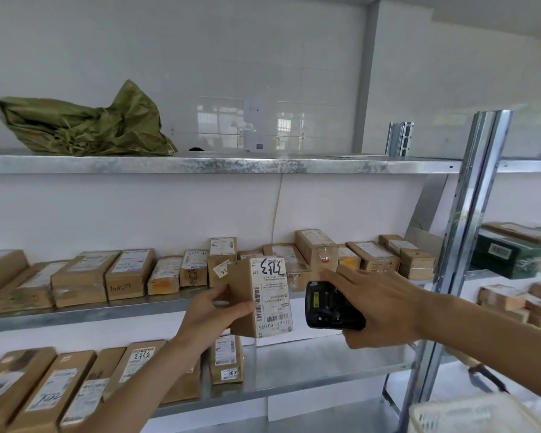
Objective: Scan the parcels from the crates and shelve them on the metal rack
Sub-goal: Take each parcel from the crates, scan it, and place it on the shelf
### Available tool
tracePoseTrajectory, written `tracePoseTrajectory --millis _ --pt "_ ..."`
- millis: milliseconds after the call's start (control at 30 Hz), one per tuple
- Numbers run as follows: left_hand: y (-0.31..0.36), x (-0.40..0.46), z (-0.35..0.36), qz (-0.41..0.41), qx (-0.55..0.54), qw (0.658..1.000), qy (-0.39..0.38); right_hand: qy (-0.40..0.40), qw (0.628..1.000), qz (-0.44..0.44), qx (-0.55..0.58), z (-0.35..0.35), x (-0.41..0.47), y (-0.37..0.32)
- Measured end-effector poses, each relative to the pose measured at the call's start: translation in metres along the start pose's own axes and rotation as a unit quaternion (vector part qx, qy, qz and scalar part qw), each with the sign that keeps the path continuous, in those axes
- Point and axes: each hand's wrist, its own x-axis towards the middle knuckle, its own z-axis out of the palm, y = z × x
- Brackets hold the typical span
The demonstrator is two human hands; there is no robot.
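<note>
We are pinching a small brown parcel in our left hand, thumb across its front and fingers curled behind, holding it upright with its label facing us in front of the middle shelf of the metal rack, while our right hand is wrapping its grip around a black scanner just beside that label. We are judging this to be the scanning step, so the next move is calling for a clean read of the barcode and then setting the parcel into a gap among the boxes lining that shelf. A pale crate is showing at the lower right, too blurred for us to tell its contents.
</note>
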Motion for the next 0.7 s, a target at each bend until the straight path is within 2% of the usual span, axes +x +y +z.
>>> tracePoseTrajectory --millis 700 --pt "0.005 0.013 -0.02 0.016 0.021 1.0 0.001 0.01 0.997 -0.035 -0.068 -0.007 0.02 0.003"
